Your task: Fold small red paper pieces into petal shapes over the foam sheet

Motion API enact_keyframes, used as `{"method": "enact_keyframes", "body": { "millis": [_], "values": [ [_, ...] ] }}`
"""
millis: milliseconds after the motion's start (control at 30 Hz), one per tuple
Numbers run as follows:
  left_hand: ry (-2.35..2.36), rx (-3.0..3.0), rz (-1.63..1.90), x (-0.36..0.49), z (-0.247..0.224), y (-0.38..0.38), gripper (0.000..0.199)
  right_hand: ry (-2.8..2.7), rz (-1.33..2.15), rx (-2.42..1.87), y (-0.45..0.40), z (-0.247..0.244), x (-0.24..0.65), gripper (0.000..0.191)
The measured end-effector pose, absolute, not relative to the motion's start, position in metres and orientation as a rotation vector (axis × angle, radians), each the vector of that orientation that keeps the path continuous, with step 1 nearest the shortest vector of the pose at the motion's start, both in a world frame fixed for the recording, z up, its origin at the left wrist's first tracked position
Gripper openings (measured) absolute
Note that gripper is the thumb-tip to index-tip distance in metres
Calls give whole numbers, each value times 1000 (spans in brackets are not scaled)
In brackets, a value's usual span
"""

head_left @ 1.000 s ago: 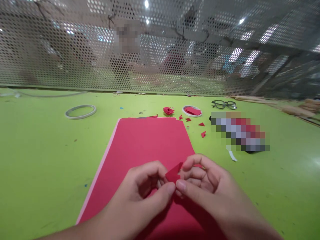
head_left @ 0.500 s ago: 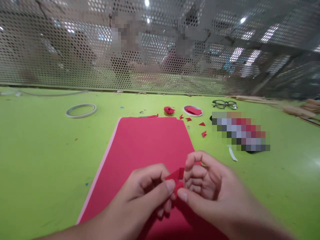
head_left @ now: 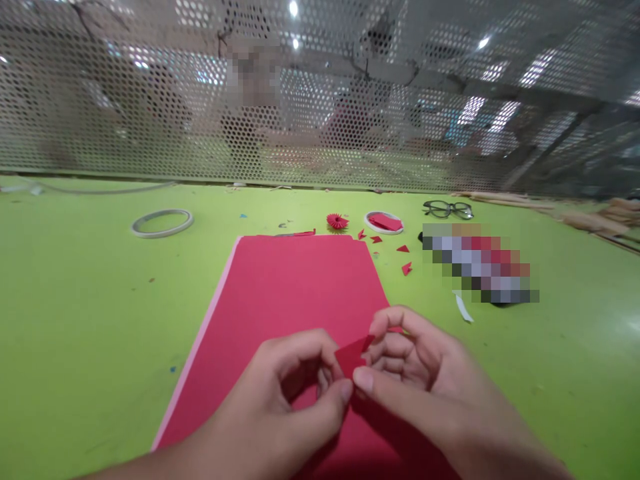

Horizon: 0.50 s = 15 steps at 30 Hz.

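Note:
Between my two hands is a small folded piece of red paper [head_left: 353,355], its pointed corner toward the upper right. My left hand [head_left: 300,380] pinches its lower left edge between thumb and fingers. With thumb and bent fingers my right hand [head_left: 415,367] grips the paper's right side. Both hands hover over a large red sheet [head_left: 300,280] lying on a paler pink one. Past its far edge sit a round pleated red paper piece [head_left: 337,222] and a white ring [head_left: 384,223] with red paper pieces in it. Small folded red triangles [head_left: 403,249] lie to the right.
On the green table [head_left: 90,300] lie a white tape ring [head_left: 162,223], glasses [head_left: 447,210], a blurred-out phone-like object [head_left: 480,267] and a white strip [head_left: 463,308]. A perforated metal screen [head_left: 175,120] rises along the back, with people behind it. Wooden pieces [head_left: 595,223] are at far right.
The small red paper has been turned and now shows a flatter, pointed face. My left thumb has slid down to its lower edge. The right hand has barely moved.

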<state>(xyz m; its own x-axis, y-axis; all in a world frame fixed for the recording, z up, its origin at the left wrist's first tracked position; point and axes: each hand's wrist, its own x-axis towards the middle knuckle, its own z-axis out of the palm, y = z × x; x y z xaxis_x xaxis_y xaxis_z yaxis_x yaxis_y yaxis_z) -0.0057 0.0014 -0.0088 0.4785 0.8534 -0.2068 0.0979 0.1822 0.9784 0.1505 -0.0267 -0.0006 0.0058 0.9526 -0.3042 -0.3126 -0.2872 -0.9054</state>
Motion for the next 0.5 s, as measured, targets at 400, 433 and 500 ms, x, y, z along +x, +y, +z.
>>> {"method": "enact_keyframes", "body": {
  "millis": [400, 433, 500],
  "values": [
    [863, 1174, 688, -11, -20, 3, 14, -833, 1502, -1247, -27, -2, 148, 34],
    [860, 1202, 692, -10, -19, 2, 15, -851, 1488, -1262, -28, -1, 148, 35],
    [871, 1255, 690, -9, -16, 0, 18, -865, 1488, -1274, -28, 0, 148, 34]
  ]
}}
